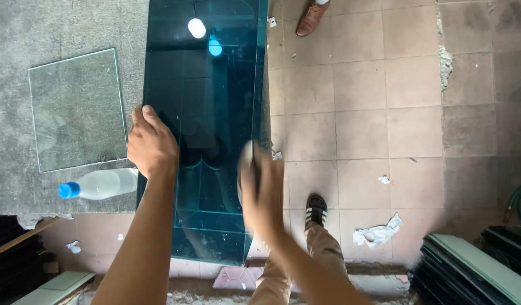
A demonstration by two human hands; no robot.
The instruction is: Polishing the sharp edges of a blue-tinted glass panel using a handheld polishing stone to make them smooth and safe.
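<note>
Grey carpet (74, 22): plastic bottle (99, 184), clear liquid inside, beside left hand (152, 144).

Open carpet beyond the pane (77, 110) — bottle (99, 184) blocking left of the glass stack (207, 113); bare tiles right.

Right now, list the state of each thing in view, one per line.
Left hand: resting on the left edge of the stacked glass sheets.
Right hand: motion-blurred at their right edge.
Plastic bottle: lying down, blue cap on.
Small glass pane: flat on grey carpet.
Paper scrap: crumpled on floor tiles.
</note>
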